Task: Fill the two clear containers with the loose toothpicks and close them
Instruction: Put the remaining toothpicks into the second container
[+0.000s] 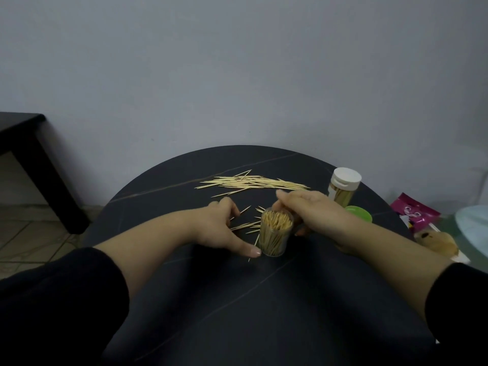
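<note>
The right hand (309,208) curls round the far right side of the packed open container (274,237) at mid-table and should steady it, while the left hand (224,227), thumb on its base, fingers bent (whether pinching anything, I cannot tell), gathers the nearby toothpicks (247,225) aligned.

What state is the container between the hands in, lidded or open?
Open: no lid on the clear container; toothpick tips show at its mouth.
</note>
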